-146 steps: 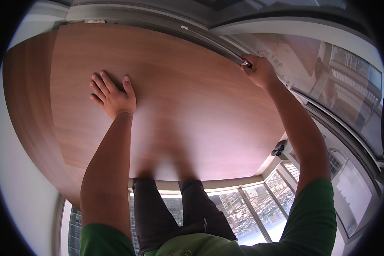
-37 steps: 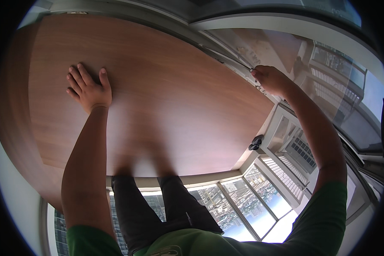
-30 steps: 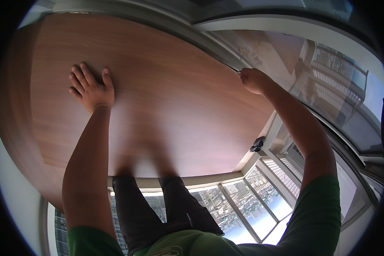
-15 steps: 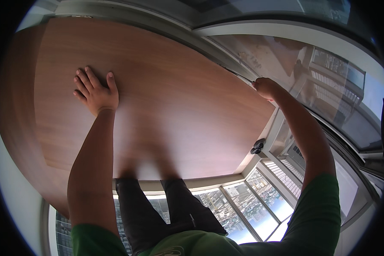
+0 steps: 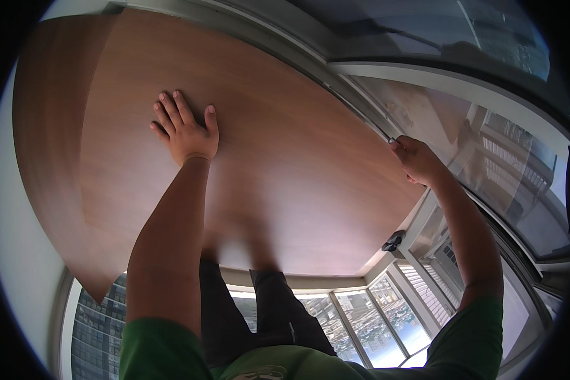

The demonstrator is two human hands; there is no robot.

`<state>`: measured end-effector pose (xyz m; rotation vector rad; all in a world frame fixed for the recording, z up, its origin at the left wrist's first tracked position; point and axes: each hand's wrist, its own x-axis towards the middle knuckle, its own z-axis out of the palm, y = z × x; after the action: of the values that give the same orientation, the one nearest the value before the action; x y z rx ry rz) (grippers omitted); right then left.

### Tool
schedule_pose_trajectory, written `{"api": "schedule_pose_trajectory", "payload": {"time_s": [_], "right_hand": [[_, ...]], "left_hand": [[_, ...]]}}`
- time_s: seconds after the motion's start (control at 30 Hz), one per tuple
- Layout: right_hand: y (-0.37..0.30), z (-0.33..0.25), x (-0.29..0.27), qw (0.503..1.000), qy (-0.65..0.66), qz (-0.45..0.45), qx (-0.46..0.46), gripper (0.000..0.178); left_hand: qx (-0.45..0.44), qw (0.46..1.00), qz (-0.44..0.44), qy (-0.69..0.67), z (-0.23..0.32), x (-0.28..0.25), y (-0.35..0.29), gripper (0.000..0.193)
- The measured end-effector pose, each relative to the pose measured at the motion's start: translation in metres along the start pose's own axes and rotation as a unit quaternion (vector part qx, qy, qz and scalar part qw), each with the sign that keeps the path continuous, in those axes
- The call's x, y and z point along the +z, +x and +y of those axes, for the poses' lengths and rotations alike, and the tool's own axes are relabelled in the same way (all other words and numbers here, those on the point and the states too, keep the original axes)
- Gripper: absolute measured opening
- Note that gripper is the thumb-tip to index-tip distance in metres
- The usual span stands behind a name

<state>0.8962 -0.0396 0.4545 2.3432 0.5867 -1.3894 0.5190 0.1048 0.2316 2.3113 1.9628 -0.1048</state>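
Note:
My left hand (image 5: 189, 130) lies flat with fingers spread on a wide brown wood-grain surface (image 5: 285, 171). At this surface's far right edge, beside the window frame, my right hand (image 5: 417, 159) is closed around a slim tool (image 5: 392, 140). Only a short shiny bit of it sticks out past the fingers, pointing along the gap between the wood and the frame; its exact kind is hidden in the grip.
A glass window (image 5: 424, 95) in a pale frame (image 5: 462, 71) runs along the right. Near the right corner sits a small black object (image 5: 394, 240). More windows (image 5: 361, 304) with a city view show below, by my dark trousers (image 5: 234, 316). A pale wall (image 5: 19, 228) stands at left.
The view has shifted, so the surface and both hands appear farther right. My left hand stays flat on the wood. My right hand still grips the tool at the edge, slightly turned.

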Motion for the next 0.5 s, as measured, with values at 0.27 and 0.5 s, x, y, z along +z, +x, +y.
{"api": "schedule_pose_trajectory", "payload": {"time_s": [0.27,0.5], "right_hand": [[0.014,-0.091,0.005,0.993,-0.037,0.015,-0.115,0.051],[0.017,-0.104,-0.001,0.996,-0.053,-0.029,-0.072,0.051]], "left_hand": [[-0.004,0.999,-0.01,-0.036,0.005,0.001,-0.001,0.083],[-0.002,0.999,-0.005,-0.05,0.003,-0.001,-0.002,0.082]]}}
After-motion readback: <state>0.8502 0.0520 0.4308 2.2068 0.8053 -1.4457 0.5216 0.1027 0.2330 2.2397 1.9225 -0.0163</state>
